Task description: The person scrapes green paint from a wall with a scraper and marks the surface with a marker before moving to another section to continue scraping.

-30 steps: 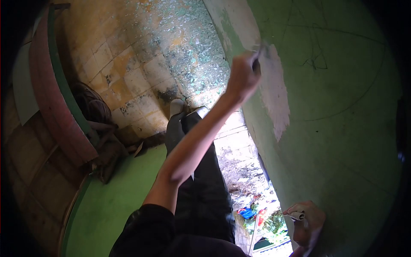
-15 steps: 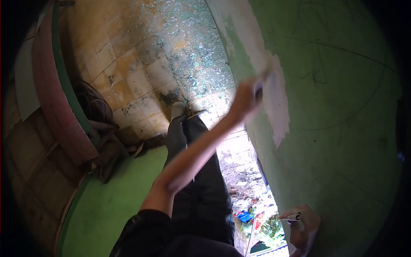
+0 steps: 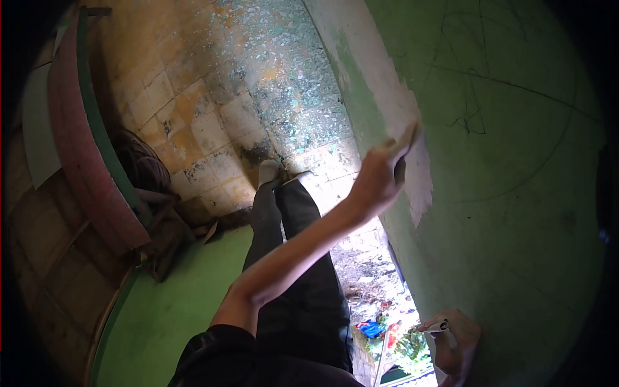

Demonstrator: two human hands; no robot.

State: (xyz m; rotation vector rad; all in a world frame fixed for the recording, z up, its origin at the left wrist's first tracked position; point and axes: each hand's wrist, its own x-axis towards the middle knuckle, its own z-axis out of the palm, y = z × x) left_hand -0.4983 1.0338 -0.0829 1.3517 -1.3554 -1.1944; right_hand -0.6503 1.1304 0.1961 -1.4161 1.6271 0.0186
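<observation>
My left hand (image 3: 377, 180) is closed round a scraper (image 3: 411, 137), whose thin end meets the green wall (image 3: 516, 193) on the right. It lies over a pale strip (image 3: 396, 97) where the green paint is gone, with a ragged right edge. Fingers hide most of the tool. At the lower right, by the wall's edge, my right hand (image 3: 461, 338) is curled round a pale tube-like thing (image 3: 443, 326) with a dark hole in its end. What that thing is, I cannot tell.
Green paint flakes (image 3: 284, 71) litter the worn tile floor (image 3: 209, 129). My legs (image 3: 293, 258) stretch across a bright opening with debris (image 3: 380, 277). A curved pink panel with a green edge (image 3: 90, 148) stands on the left, a dark bundle (image 3: 138, 158) beside it.
My left hand has moved slightly down along the pale strip, the scraper still at the wall, and shows less blur. My right hand has stayed nearly in place.
</observation>
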